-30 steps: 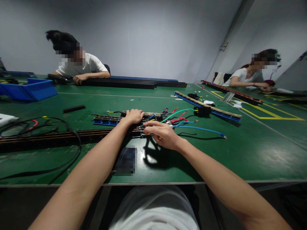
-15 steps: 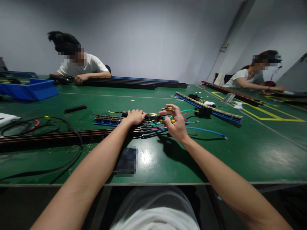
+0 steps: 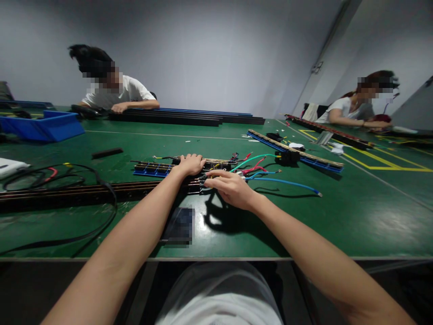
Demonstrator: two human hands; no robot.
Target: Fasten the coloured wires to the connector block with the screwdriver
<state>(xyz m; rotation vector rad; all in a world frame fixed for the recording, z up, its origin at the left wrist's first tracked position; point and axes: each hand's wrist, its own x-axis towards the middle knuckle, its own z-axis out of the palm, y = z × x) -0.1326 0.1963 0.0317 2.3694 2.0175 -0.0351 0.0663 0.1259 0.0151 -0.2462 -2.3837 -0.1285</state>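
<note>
Green counter (image 3: pixel 338 216), centre frame: our left grip (image 3: pixel 191 164) curls closed over the short strip (image 3: pixel 152 169); our right grip (image 3: pixel 230 187) touches the black rail (image 3: pixel 84 193) at its end, and we cannot tell whether it is clamped.

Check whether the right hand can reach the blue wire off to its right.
Probably yes: the blue wire lies on open green table just beside the right hand, with nothing across it.

Head-worn view, forward and down (close) over table (image 3: pixel 338 216).
</note>
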